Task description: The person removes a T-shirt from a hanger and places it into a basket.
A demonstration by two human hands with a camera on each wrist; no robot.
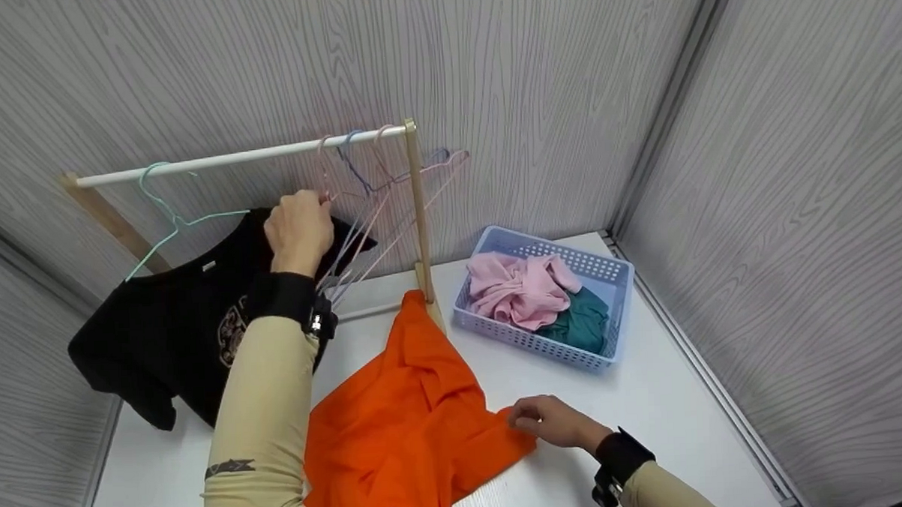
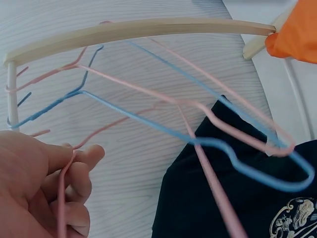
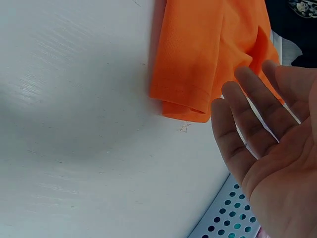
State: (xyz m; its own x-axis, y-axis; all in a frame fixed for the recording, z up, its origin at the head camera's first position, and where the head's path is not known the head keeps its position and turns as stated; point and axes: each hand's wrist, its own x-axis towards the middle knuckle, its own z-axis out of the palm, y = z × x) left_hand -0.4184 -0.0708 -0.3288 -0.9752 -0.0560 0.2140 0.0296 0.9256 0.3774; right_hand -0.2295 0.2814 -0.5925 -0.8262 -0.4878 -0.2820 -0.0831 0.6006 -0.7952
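Your left hand (image 2: 34,183) pinches a pink wire hanger (image 2: 63,198) between its fingers. Beside it a blue hanger (image 2: 163,130) and another pink one cross over the black shirt (image 2: 208,208).

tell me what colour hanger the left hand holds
Pink hanger, clearest in the left wrist view.

The white table (image 1: 651,396) bears an orange shirt (image 1: 404,420); a lavender basket (image 1: 609,278); a wooden rack (image 1: 418,209).
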